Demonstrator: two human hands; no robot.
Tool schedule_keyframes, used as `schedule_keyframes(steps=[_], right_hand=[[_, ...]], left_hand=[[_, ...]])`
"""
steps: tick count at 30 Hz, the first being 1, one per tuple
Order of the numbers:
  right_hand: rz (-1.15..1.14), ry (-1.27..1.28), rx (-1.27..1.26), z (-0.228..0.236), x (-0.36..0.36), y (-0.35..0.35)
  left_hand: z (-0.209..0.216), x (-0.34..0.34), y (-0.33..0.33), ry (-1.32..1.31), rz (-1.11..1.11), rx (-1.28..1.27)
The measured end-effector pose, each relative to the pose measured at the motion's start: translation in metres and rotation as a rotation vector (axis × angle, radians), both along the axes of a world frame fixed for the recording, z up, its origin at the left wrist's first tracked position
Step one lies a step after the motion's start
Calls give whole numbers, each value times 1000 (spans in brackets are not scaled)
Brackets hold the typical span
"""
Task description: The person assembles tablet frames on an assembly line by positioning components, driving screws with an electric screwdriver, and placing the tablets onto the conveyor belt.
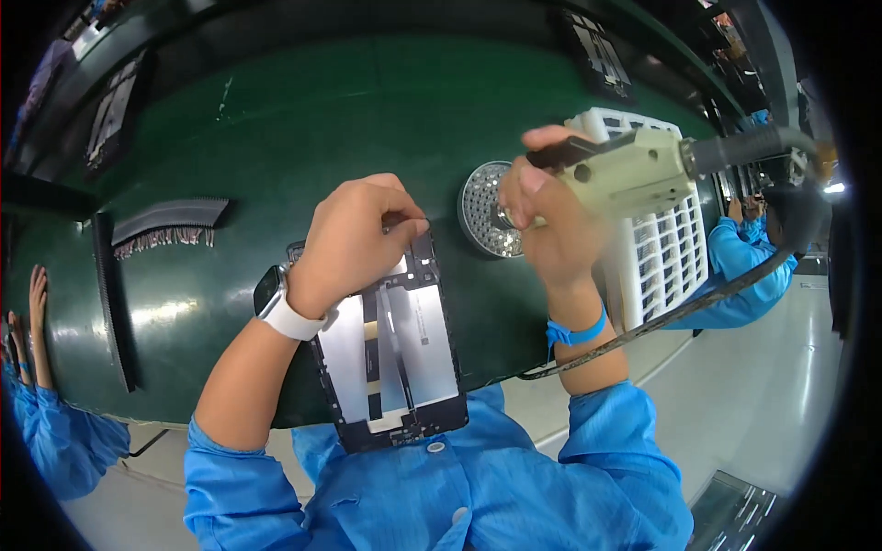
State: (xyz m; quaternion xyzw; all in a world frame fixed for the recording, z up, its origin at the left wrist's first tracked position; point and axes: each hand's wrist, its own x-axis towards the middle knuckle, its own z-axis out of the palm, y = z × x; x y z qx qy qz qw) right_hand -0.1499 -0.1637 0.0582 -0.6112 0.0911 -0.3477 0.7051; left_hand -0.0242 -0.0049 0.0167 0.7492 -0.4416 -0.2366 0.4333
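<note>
An opened tablet (427,335), with a black frame, silvery panels and ribbon cables, lies tilted at the near table edge in front of me. My left hand (354,239) bends over its far end, thumb and fingers pinched at the far right corner; the fingertips partly hide what is there. My right hand (551,211) is wrapped round a pale green electric screwdriver (638,170) with a thick black cable at its back. The tool's front end points down-left over a round metal dish (476,197) with a perforated, dotted top, and my fingers cover part of that end.
A white slotted rack (675,257) stands right of the dish. The screwdriver cable (671,321) droops beside my right forearm. Black strips with a fringe (175,220) lie at left. Dark panels (115,110) stand at the far side. Co-workers' blue sleeves (749,266) show at both sides.
</note>
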Motion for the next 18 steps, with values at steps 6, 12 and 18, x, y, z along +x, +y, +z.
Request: schedule_keyframes(steps=[6, 12, 18], right_hand=[[64, 22, 145, 2, 26, 25], [67, 76, 136, -10, 28, 36], [104, 58, 110, -17, 28, 35]], left_hand=[[-5, 2, -1, 79, 30, 28], [-6, 6, -2, 91, 23, 35], [-7, 6, -1, 113, 25, 9]])
